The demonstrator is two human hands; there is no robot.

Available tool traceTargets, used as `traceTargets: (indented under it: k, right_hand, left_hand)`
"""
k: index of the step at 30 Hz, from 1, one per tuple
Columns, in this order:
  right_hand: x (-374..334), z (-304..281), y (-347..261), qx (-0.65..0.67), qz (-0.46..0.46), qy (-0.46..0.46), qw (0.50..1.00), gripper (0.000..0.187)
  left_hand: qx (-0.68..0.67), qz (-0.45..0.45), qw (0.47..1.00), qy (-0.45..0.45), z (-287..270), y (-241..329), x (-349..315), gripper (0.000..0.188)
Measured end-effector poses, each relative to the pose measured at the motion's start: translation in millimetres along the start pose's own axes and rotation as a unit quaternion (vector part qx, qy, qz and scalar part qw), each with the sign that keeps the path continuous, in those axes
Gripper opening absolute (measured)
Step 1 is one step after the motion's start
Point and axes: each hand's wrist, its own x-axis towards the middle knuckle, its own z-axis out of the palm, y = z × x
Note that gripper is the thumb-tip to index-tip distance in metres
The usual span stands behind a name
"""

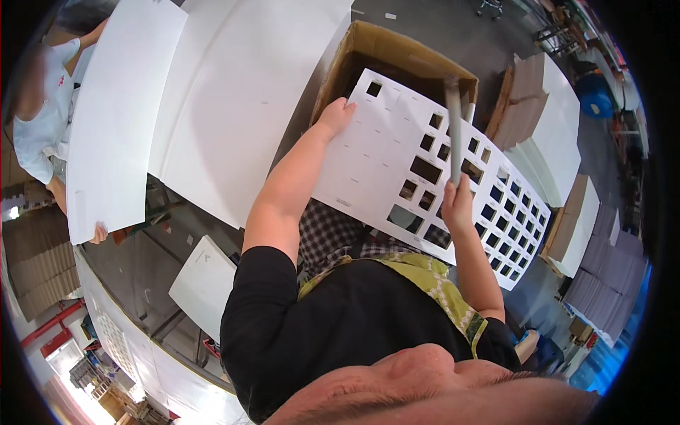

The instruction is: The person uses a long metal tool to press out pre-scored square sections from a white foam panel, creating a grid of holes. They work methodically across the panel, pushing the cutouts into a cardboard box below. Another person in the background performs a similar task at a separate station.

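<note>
White die-cut sheet (397,163) with square holes is lying tilted over the open cardboard box (397,53), its upper-left edge being gripped by the left hand (336,113). The right hand (457,205) is closing around a grey rod (453,127), seemingly resting on the sheet.

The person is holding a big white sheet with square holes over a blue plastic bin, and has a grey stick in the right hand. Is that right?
Not quite. The head view shows the white sheet held over a brown cardboard box, not a blue bin. The rest holds: the left hand grips the sheet's edge, and the right hand holds the grey stick.
</note>
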Motion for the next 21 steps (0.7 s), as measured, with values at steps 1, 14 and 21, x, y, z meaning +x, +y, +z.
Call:
traceTargets:
  k: [1,14,21]
  right_hand:
    - [-1.1,6.0,7.7,-0.009,-0.013,0.012,1.0,0.022]
    - [6.8,15.8,21.5,-0.061,0.033,-0.076,0.995,0.027]
    - [4.3,16.8,13.9,-0.025,0.036,-0.056,0.997,0.031]
  left_hand:
    - [-0.003,0.001,1.0,0.001,0.4,1.2,0.2,0.037]
    - [0.006,0.016,1.0,-0.004,3.7,-16.1,9.9,0.037]
    - [-0.008,-0.003,1.0,-0.01,0.2,-5.2,2.9,0.035]
